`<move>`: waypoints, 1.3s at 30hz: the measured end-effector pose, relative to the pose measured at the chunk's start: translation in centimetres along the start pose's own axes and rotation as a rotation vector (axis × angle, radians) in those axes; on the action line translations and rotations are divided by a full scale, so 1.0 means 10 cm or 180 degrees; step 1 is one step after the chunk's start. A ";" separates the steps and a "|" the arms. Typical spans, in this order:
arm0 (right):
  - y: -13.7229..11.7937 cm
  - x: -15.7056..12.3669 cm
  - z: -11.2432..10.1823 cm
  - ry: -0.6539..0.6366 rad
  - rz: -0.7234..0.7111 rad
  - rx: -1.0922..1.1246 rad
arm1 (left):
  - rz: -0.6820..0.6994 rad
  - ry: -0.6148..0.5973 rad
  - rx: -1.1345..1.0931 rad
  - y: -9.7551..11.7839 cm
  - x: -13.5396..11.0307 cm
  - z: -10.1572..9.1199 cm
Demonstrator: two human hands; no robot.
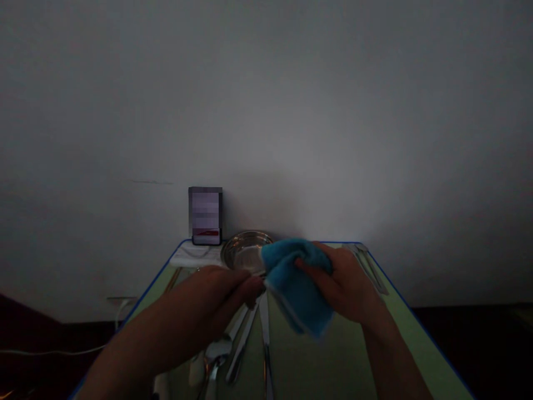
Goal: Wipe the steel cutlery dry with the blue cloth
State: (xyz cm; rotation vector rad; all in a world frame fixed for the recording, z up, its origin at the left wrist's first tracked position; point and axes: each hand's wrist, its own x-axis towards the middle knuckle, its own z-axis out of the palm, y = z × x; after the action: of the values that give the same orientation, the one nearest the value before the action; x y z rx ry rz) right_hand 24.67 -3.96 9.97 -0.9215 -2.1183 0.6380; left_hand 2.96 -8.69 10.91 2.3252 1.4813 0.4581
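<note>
A blue cloth (300,289) hangs in folds over the table, and my right hand (343,278) is closed around its upper right part. Just left of the cloth is my left hand (227,286), its thumb and fingers pressed together. Whatever the left fingers may hold is hidden. Behind them stands a round shiny metal bowl (245,238), its lower right side covered by the hand and cloth. Below the left hand lie metal knives (265,333) and spoons (219,349), some of them partly behind the forearm.
A phone (207,216) leans upright against the wall, beside a white object (194,255). More cutlery (372,269) lies at the table's far right. The pale green table (416,333) has a blue edge. A white cable (54,352) runs off to the left.
</note>
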 end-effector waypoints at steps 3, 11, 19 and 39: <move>0.01 0.02 0.10 0.1064 0.0267 0.0201 | -0.0120 0.0051 -0.0088 0.06 0.07 0.08; 0.07 0.12 0.64 0.2362 0.1588 0.2528 | -0.0311 0.0193 0.0142 0.25 0.29 0.32; 0.07 0.18 0.81 0.1921 0.2038 0.3610 | -0.0673 -0.0101 0.0625 0.29 0.37 0.40; 0.22 0.01 -0.05 0.0565 0.0143 0.0271 | 0.0045 0.0282 0.0002 0.10 0.08 0.02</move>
State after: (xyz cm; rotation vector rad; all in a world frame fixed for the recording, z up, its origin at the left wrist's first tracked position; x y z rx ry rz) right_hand 25.93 -2.49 8.87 -0.9451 -1.9040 0.6398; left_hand 4.14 -8.34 11.29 2.3448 1.5058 0.5713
